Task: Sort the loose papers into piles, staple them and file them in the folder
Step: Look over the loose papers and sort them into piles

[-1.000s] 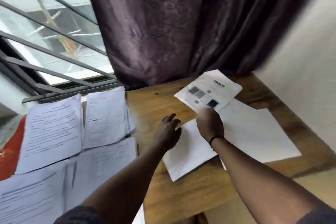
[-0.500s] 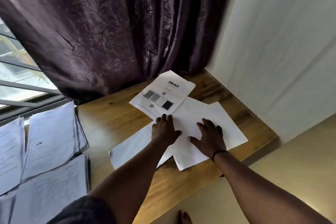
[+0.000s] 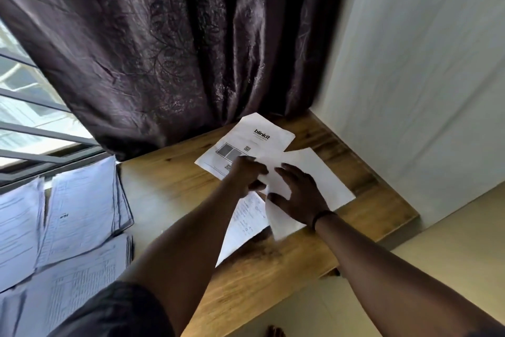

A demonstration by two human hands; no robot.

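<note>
The left hand [image 3: 247, 172] curls its fingers round the edge of a blank sheet [image 3: 322, 172], its grip clamped on the paper where that sheet overlaps the others. Just beside it, the right hand [image 3: 296, 194] lies flat on the same sheet with fingers spread and straight, its grip apart, pressing the paper down; a dark band circles the wrist. Under both hands a written sheet [image 3: 246, 224] slants toward the near edge of the wooden bench [image 3: 169, 186], its lower corner lifted and hanging past the wood. Beyond the hands, a printed sheet [image 3: 254, 137] headed "blinkit", with grey squares and small codes, lies flat near the back of the bench, partly covered by the blank sheet and the left hand. Well apart to the left, three piles [image 3: 82, 208] of printed papers lie side by side at the bench's far end; what they rest on cannot be told. A dark curtain [image 3: 177, 49] hangs behind the bench, window bars [image 3: 32, 129] to its left, a pale wall [image 3: 423, 77] to its right. Toes show on the floor [image 3: 410, 254] below.
</note>
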